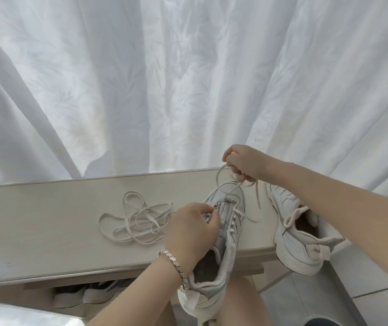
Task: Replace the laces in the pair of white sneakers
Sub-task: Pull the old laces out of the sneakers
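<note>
both hands are busy: our left hand (191, 228) curls over the eyelet row of the near sneaker (232, 249), fingertips pinching the edge of the upper, while our right hand (242, 164) is raised beyond the toe, fingers closed on a lace (219, 176) that loops down to the lowest eyelets. most eyelets on this sneaker look empty, so we judge the lace is being drawn through near the toe; whether it is going out or in, we cannot tell. to do this well, we should keep the left hand bracing the upper right beside the eyelet in use, pull in line with the hole rather than sideways, and keep the lace flat and its two ends even. the near sneaker lies toe-first on the table (47, 220), heel hanging over the edge toward our lap. the loose laces (139, 220) lie in a tangle on the table just left of it, and are best kept apart from the working lace. the second sneaker (292, 243) sits at the table's right edge, a lace showing at its collar. a white curtain (164, 78) hangs behind.
</note>
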The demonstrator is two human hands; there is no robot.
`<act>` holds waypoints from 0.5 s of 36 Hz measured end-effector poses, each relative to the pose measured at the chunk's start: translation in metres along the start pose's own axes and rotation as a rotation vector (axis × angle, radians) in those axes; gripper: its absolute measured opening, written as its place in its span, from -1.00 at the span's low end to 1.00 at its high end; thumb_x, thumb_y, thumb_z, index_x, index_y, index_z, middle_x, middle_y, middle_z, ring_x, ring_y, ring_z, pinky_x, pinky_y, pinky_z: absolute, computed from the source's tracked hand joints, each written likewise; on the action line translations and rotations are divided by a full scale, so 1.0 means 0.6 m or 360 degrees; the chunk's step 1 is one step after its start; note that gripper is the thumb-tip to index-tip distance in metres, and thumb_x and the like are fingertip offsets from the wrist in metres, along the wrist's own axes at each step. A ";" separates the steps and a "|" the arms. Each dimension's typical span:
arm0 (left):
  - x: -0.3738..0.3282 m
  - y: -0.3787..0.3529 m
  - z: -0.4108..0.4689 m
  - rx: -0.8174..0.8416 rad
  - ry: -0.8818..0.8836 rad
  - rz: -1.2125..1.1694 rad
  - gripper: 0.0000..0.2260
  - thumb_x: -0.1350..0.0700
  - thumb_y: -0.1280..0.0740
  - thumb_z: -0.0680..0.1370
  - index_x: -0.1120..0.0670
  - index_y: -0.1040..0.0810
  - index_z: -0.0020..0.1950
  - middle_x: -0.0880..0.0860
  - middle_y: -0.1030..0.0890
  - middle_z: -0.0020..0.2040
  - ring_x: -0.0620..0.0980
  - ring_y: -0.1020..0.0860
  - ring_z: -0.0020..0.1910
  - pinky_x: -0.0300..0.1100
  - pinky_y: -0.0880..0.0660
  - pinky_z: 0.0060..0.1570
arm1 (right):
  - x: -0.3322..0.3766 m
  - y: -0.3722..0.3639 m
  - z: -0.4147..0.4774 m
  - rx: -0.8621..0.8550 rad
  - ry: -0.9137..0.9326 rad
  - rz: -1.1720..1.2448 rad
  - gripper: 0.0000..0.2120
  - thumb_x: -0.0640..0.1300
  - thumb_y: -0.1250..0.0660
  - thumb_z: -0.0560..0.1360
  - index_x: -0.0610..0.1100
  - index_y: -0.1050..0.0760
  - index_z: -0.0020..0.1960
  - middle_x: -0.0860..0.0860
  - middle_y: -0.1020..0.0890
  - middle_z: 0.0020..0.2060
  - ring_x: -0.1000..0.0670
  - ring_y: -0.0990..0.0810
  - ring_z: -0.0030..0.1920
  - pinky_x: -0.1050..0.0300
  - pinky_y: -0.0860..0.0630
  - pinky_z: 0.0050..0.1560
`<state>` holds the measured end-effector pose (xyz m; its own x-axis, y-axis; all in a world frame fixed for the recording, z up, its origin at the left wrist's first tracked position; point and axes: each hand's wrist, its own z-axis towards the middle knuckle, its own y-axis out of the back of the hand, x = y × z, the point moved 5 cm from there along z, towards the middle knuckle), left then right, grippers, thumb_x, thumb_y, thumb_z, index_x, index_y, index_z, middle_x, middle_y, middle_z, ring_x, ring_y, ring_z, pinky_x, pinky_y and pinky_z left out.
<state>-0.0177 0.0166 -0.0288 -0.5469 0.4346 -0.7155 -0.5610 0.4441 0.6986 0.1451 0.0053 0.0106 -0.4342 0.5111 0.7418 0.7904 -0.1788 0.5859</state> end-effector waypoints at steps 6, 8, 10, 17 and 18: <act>-0.005 -0.001 0.002 0.0064 -0.0061 0.0088 -0.80 0.00 -0.26 0.54 -0.05 -0.63 0.08 -0.12 -0.61 0.10 -0.16 -0.51 0.13 -0.34 -0.34 -0.01 | -0.011 -0.009 -0.031 0.0267 0.0047 -0.1272 -0.45 0.44 -0.09 0.40 -0.03 -0.45 -0.03 0.09 -0.52 -0.16 0.05 -0.48 -0.12 0.13 -0.37 -0.14; -0.006 -0.001 0.002 0.0072 -0.0078 0.0104 -0.79 0.00 -0.26 0.54 -0.05 -0.63 0.09 -0.13 -0.61 0.11 -0.17 -0.51 0.14 -0.34 -0.35 -0.01 | -0.015 -0.019 -0.035 0.0295 0.0100 -0.1569 -0.45 0.48 -0.12 0.35 0.00 -0.43 -0.12 0.12 -0.51 -0.22 0.07 -0.48 -0.16 0.16 -0.34 -0.23; -0.006 -0.001 0.003 0.0079 -0.0083 0.0101 -0.79 0.00 -0.26 0.54 -0.05 -0.63 0.10 -0.14 -0.61 0.12 -0.17 -0.50 0.14 -0.35 -0.35 0.01 | -0.019 -0.027 -0.029 0.0285 0.0171 -0.1664 -0.54 0.40 -0.22 0.39 -0.02 -0.44 -0.17 0.11 -0.53 -0.26 0.05 -0.50 -0.18 0.19 -0.29 -0.32; -0.004 -0.002 0.003 0.0065 -0.0090 0.0082 -0.81 0.01 -0.28 0.54 -0.04 -0.64 0.07 -0.12 -0.62 0.10 -0.15 -0.52 0.13 -0.31 -0.39 0.06 | -0.026 -0.026 -0.019 0.0420 0.0279 -0.1345 -0.67 0.04 -0.24 0.56 -0.22 -0.41 -0.19 -0.05 -0.43 -0.29 0.06 -0.33 -0.32 0.29 -0.21 -0.38; -0.004 -0.002 0.003 0.0064 -0.0094 0.0080 -0.81 0.01 -0.28 0.54 -0.04 -0.64 0.07 -0.12 -0.62 0.10 -0.15 -0.52 0.14 -0.30 -0.39 0.07 | -0.028 -0.024 -0.019 0.0406 0.0284 -0.1299 -0.68 0.01 -0.23 0.57 -0.26 -0.47 -0.11 -0.08 -0.50 -0.23 0.04 -0.39 -0.27 0.32 -0.25 -0.34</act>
<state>-0.0145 0.0162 -0.0280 -0.5355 0.5022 -0.6790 -0.5077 0.4510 0.7340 0.1359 -0.0100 -0.0066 -0.9512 0.2542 0.1749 0.2663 0.3903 0.8813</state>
